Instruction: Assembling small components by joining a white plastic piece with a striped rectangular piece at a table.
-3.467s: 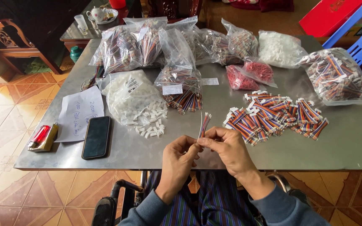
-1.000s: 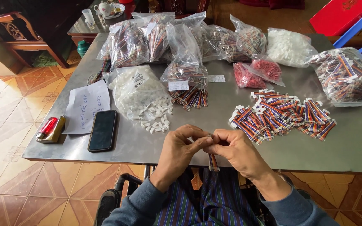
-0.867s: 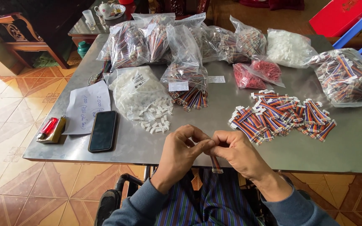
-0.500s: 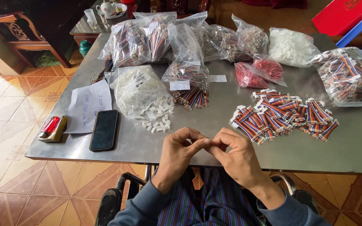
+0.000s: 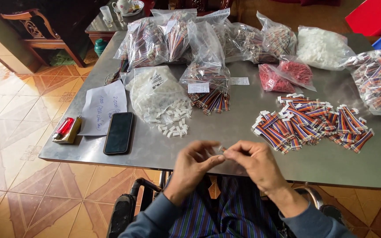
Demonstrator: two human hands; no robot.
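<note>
We held both hands together over the near edge of the metal worktop (image 5: pixel 164 152). Our left hand (image 5: pixel 193 164) and right hand (image 5: pixel 256 162) pinched a small white connector (image 5: pixel 221 149) between the fingertips. Finished striped ribbon cables (image 5: pixel 309 125) lay just right; loose white housings (image 5: pixel 173 121) beyond left.

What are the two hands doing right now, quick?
Left hand: fingers pinched shut on a small white connector.
Right hand: fingertips pinched on the same small piece, from the other side.
</note>
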